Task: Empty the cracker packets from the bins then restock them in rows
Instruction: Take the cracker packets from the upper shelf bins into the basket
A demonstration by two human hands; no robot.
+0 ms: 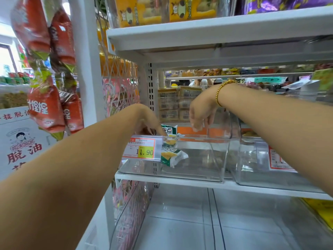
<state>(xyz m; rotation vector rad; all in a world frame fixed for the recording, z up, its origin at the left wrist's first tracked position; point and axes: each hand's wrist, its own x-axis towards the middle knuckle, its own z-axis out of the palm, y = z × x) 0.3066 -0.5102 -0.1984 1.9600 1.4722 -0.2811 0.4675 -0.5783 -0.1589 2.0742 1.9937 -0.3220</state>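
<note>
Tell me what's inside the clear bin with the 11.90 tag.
One green-and-white cracker packet lies on the bin floor near the front. The left hand reaches in at a second packet, upright further back. The price tag and the hand hide the bin's left corner.

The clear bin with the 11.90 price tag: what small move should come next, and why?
Probably close the left hand on the upright cracker packet at its fingertips and lift it out. Only that and a second packet lying flat lower down are in the clear bin, so emptying looks nearly done; the right hand hangs above, holding nothing.
</note>
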